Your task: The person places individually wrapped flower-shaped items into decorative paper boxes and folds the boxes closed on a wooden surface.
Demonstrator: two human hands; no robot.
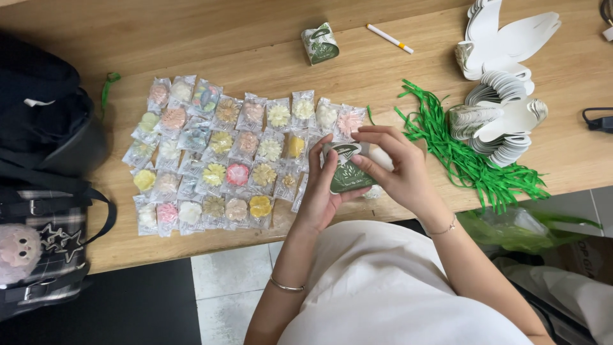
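Note:
My left hand [319, 191] and my right hand [396, 166] together hold a small green and white paper gift box [348, 169] just above the near edge of the wooden table [255, 57]. The left palm cups the box from below and the right fingers pinch its top flaps. To the left of my hands lie several rows of clear-wrapped flower-shaped pastries [217, 156] in pastel colours. A finished box of the same kind [319, 43] stands at the back of the table.
Green shredded paper [469, 156] lies right of my hands, with stacks of flat white box blanks [504, 118] behind it. A white pen [389, 38] lies at the back. A black bag [45, 121] sits at the left edge. A green plastic bag [504, 230] hangs below the table.

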